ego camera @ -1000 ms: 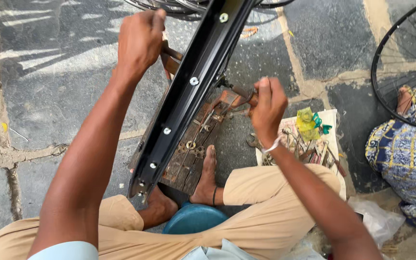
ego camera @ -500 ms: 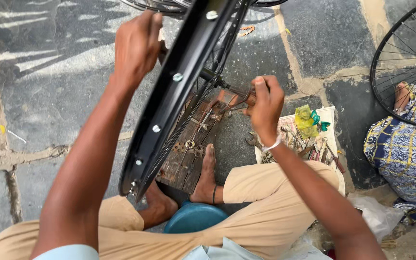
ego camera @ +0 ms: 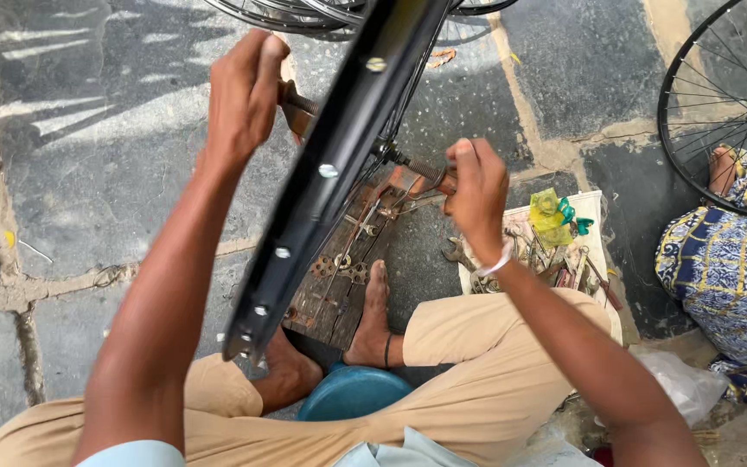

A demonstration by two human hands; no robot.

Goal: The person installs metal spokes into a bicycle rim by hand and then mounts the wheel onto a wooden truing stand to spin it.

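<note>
A black bicycle wheel rim point(ego camera: 330, 173) with silver spoke nipples stands edge-on between my arms, tilted from lower left to upper right. My left hand point(ego camera: 244, 91) grips the left end of the wheel's axle point(ego camera: 300, 108). My right hand point(ego camera: 475, 190) is closed on the threaded right end of the axle point(ego camera: 421, 169). Thin spokes point(ego camera: 365, 216) run from the rim to the hub, which the rim mostly hides. My bare feet point(ego camera: 373, 311) rest below the wheel.
A wooden tool box point(ego camera: 339, 277) with rusty cogs and parts lies under the wheel. A white tray point(ego camera: 564, 251) holds tools and a yellow-green bottle. Another wheel point(ego camera: 719, 104) and a seated person in blue patterned cloth point(ego camera: 728, 268) are at right. A blue stool point(ego camera: 352, 393) is beneath me.
The rim has swung more upright and shifted right in view. Both hands have stayed on the axle ends; the left one has moved slightly down and right.
</note>
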